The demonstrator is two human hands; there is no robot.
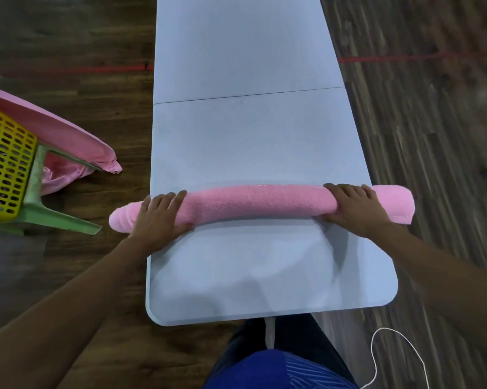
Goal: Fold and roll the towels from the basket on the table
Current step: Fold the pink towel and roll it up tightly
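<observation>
Towel: pink terry towel [259,202], rolled into one long tube, lies crosswise on the near half of the surface. Both ends overhang the side edges, and the left end is stepped in layers.
Left hand: left hand [159,217] lies palm-down on the tube near its left end. Its fingers are spread over the top and its thumb runs along the near side, pressing rather than clenched.
Right hand: right hand [354,209] lies the same way near the right end, fingers stretched over the top and thumb at the near side.
Hidden: the towel's loose edge cannot be seen.
Surface: pale grey-blue plastic surface [250,136] has rounded near corners and a seam across its middle. Its far end is cut off by the frame.
Basket: yellow perforated plastic basket [3,169] sits at the left edge, well apart from the surface and only partly in frame. Its inside is not visible.
Second cloth: pink cloth [54,127] is draped over the basket's rim and hangs toward the floor.
Legs: pale green plastic legs [54,220] stand beside and below the basket. Whether they carry it cannot be told.
Floor: dark wooden floor [68,37] has a red line [391,57] on either side of the surface, and its right side is blurred.
Cord: thin white cord [377,346] runs out of the frame at the lower right.
</observation>
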